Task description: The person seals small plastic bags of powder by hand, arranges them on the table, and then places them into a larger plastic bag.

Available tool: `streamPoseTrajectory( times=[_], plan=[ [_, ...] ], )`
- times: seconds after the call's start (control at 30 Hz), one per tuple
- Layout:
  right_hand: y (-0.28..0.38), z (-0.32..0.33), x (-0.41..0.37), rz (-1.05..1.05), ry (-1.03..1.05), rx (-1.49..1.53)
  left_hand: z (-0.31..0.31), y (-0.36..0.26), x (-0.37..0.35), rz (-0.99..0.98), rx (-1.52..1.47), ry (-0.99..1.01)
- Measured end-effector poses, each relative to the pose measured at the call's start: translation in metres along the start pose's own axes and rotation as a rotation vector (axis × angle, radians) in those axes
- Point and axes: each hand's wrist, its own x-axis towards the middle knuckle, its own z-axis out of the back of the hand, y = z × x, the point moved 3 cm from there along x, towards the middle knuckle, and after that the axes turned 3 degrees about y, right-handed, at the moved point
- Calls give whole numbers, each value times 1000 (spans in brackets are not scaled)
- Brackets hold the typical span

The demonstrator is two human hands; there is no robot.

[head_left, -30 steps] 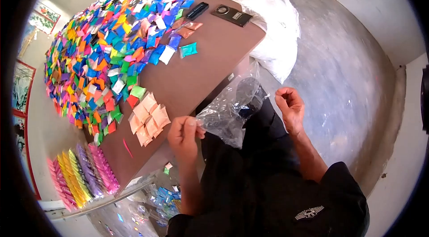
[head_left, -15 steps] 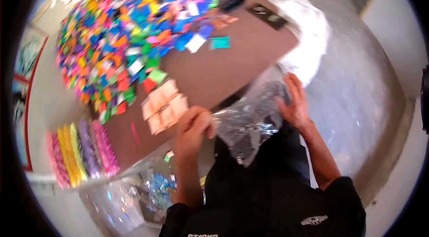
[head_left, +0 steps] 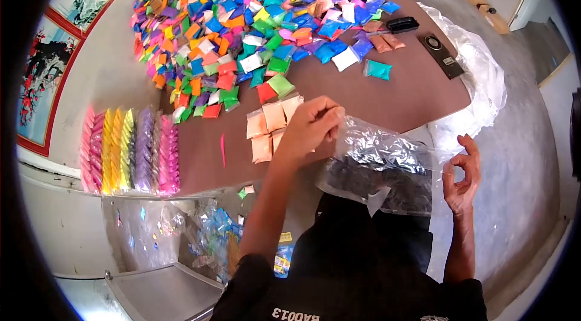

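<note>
A clear plastic bag is stretched between my two hands, over my lap and beside the table edge. My left hand pinches its upper left corner. At the opposite side, the thumb and curled fingers of my right hand grip the bag's edge. Through the film, my dark clothing shows. Close behind my left hand lie several peach-coloured packets set in rows, partly hidden by that hand. A loose teal packet rests farther back on the brown table.
A large heap of colourful packets covers the far side. Long bundled packs stand at the left end. A black case and a dark flat device lie near the right corner, by white plastic sheeting. Plastic scraps litter below.
The crumpled bag has been spread out flatter between the hands. My right hand has moved from its side to grip the edge. The view has shifted, so the table sits differently.
</note>
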Motion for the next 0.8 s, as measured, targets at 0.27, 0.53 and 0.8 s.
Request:
streamPoseTrajectory(
  times=[0.27, 0.53, 0.8],
  plan=[
    [-1, -34, 7, -186, -95, 240, 30, -12, 55, -34, 108, 42],
    [15, -53, 27, -256, -264, 269, 42, -60, 9, -296, 467, -424],
    [15, -93, 52, -246, -468, 152, -42, -45, -19, -407, 624, -81]
  ],
)
